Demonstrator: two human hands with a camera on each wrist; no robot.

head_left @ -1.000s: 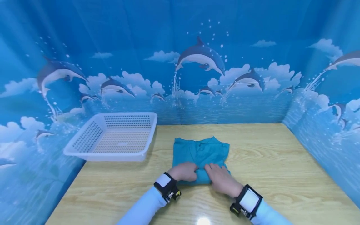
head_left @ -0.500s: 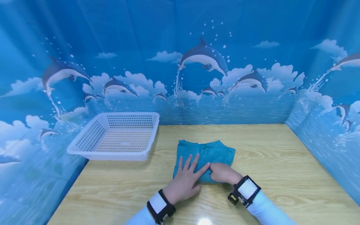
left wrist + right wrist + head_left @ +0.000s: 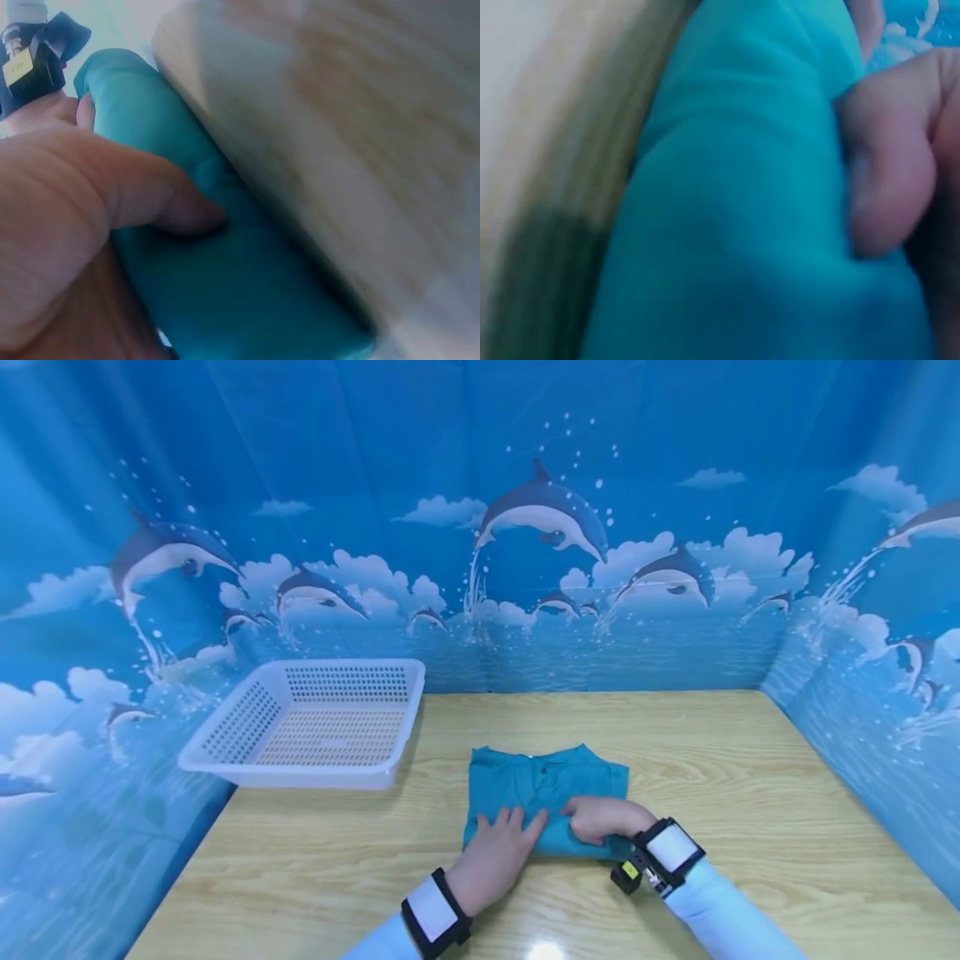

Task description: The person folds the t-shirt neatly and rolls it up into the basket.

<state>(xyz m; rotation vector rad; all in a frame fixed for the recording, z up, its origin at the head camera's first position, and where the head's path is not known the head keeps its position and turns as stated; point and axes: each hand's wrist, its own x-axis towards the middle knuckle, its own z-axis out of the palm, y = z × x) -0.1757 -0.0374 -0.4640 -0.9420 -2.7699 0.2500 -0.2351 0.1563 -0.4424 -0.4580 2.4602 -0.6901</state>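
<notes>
A teal garment [image 3: 510, 779], folded into a compact bundle, lies on the table before me. My left hand [image 3: 489, 862] rests on its near left part with spread fingers; in the left wrist view the thumb [image 3: 161, 196] presses into the rounded near fold. On the near right part, my right hand [image 3: 606, 820] has its fingers curled and grips the cloth. A bent digit [image 3: 891, 169] pushes into the bulging fabric in the right wrist view. The garment's underside is hidden.
A white plastic basket [image 3: 393, 758] with slotted walls stands at the back left of the wooden table [image 3: 720, 777]. A blue dolphin-print curtain [image 3: 465, 443] closes off the back and both sides.
My left hand went from curled fingers to spread ones on the cloth, then drew back slightly toward me. The right hand's fingers curled more. The garment's far edge moved slightly nearer.
</notes>
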